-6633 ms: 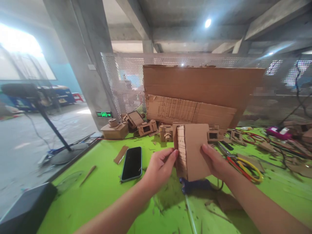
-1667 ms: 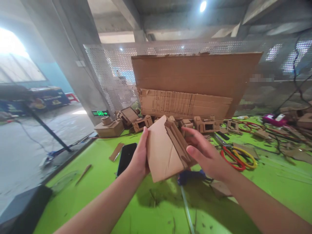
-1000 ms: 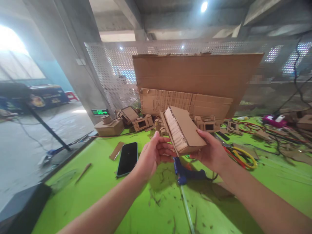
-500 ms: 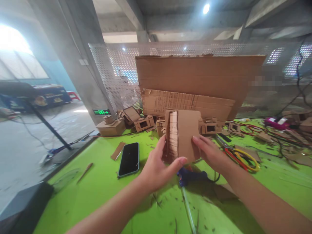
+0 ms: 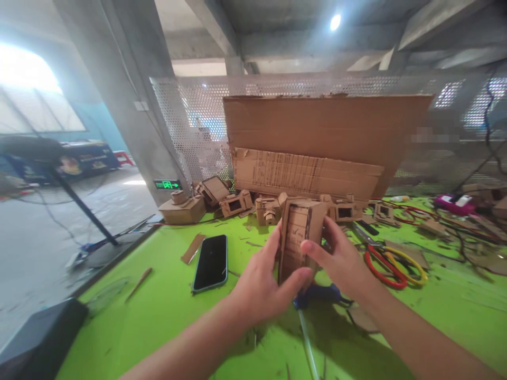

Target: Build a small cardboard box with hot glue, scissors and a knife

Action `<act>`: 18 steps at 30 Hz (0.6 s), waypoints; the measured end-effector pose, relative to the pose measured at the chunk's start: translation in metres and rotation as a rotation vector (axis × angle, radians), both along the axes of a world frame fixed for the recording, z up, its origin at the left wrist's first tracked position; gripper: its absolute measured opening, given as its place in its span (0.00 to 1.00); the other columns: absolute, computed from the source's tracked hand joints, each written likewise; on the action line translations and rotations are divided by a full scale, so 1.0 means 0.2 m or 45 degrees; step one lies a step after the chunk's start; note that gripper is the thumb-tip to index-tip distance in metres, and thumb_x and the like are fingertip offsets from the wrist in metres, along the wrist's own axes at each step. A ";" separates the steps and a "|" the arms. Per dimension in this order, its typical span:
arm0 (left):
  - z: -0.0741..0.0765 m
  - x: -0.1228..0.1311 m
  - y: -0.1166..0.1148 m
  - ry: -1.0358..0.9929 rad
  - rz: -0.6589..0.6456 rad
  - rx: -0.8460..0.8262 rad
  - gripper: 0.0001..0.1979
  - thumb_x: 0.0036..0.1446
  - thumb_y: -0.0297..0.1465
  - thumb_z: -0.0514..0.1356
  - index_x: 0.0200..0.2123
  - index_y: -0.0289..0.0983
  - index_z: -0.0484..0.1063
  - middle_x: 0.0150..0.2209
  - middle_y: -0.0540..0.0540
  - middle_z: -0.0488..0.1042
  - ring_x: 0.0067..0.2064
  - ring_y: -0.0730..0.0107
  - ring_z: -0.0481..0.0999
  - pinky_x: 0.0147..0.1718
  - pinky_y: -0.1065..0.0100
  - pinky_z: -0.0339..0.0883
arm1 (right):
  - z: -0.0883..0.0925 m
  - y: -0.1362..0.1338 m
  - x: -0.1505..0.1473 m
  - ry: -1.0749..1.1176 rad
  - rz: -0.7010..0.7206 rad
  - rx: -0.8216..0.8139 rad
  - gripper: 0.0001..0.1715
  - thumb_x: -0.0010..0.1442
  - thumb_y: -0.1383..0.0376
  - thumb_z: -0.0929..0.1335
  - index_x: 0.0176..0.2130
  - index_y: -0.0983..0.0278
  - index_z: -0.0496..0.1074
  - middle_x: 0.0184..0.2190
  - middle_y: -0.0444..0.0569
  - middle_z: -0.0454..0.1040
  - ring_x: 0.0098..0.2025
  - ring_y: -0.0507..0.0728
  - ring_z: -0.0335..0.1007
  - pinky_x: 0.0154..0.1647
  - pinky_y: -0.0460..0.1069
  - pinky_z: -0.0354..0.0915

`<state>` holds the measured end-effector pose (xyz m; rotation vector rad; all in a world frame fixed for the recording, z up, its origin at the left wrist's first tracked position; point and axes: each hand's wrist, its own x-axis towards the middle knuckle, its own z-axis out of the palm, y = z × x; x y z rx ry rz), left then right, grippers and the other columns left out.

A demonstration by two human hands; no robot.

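A small brown cardboard box (image 5: 295, 232) is held upright between my two hands, its narrow printed side turned toward me. My left hand (image 5: 265, 279) grips its left edge, with the thumb across the lower front. On the other side, my right hand (image 5: 338, 256) wraps the right face, its thumb pressed on the front edge. Just below the box lies a blue glue gun (image 5: 320, 295), partly hidden, with a clear glue stick (image 5: 307, 338) reaching toward me. Red and yellow-handled scissors (image 5: 390, 264) rest to the right of my right hand.
A phone (image 5: 211, 262) lies on the green table (image 5: 166, 327), left of my hands. Several cardboard camera-like models (image 5: 235, 203) line the back, before a large upright cardboard sheet (image 5: 325, 124). Cables and scraps (image 5: 435, 227) clutter the right; a black box (image 5: 43, 338) stands front left.
Both hands have brought the box lower and turned it, so its narrow printed side now faces me. My right thumb has come round onto the front edge.
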<state>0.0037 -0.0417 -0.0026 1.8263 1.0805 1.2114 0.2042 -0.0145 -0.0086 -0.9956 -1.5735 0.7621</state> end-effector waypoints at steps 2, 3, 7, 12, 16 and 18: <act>0.00 0.00 0.00 0.035 -0.014 0.011 0.46 0.56 0.39 0.71 0.73 0.37 0.56 0.66 0.33 0.69 0.66 0.39 0.68 0.67 0.45 0.57 | 0.00 -0.03 -0.02 -0.012 -0.010 -0.012 0.42 0.59 0.50 0.76 0.66 0.56 0.64 0.58 0.57 0.76 0.60 0.69 0.73 0.55 0.66 0.74; 0.00 0.00 0.00 0.036 -0.032 0.012 0.46 0.56 0.39 0.71 0.73 0.37 0.55 0.65 0.33 0.71 0.65 0.39 0.70 0.67 0.45 0.58 | 0.00 -0.05 -0.03 -0.005 -0.017 -0.025 0.42 0.58 0.50 0.77 0.66 0.55 0.64 0.58 0.57 0.76 0.60 0.69 0.73 0.55 0.66 0.74; 0.02 -0.02 0.00 -0.025 -0.171 0.023 0.41 0.60 0.37 0.67 0.73 0.36 0.56 0.67 0.36 0.69 0.66 0.42 0.68 0.68 0.49 0.56 | 0.04 -0.09 -0.07 -0.017 -0.078 -0.101 0.43 0.55 0.50 0.78 0.64 0.56 0.65 0.59 0.57 0.75 0.59 0.69 0.73 0.55 0.64 0.74; 0.01 -0.06 0.02 -0.214 -0.204 -0.055 0.26 0.69 0.40 0.56 0.68 0.42 0.66 0.70 0.46 0.66 0.71 0.49 0.61 0.70 0.57 0.51 | 0.08 -0.05 -0.04 0.073 -0.081 -0.130 0.39 0.55 0.48 0.78 0.60 0.58 0.69 0.57 0.56 0.77 0.57 0.67 0.75 0.57 0.63 0.72; 0.04 -0.05 0.02 -0.125 -0.295 -0.038 0.21 0.70 0.39 0.54 0.61 0.41 0.74 0.61 0.43 0.76 0.61 0.47 0.72 0.61 0.56 0.64 | 0.11 -0.02 0.00 0.167 -0.114 -0.151 0.35 0.57 0.46 0.76 0.57 0.57 0.71 0.54 0.55 0.79 0.54 0.67 0.77 0.55 0.63 0.72; 0.07 -0.04 0.02 0.009 -0.367 -0.004 0.18 0.70 0.36 0.53 0.56 0.38 0.76 0.51 0.40 0.80 0.50 0.51 0.77 0.52 0.57 0.69 | 0.12 -0.02 0.01 0.155 -0.145 -0.146 0.35 0.56 0.45 0.77 0.56 0.57 0.71 0.53 0.55 0.80 0.53 0.68 0.77 0.54 0.63 0.73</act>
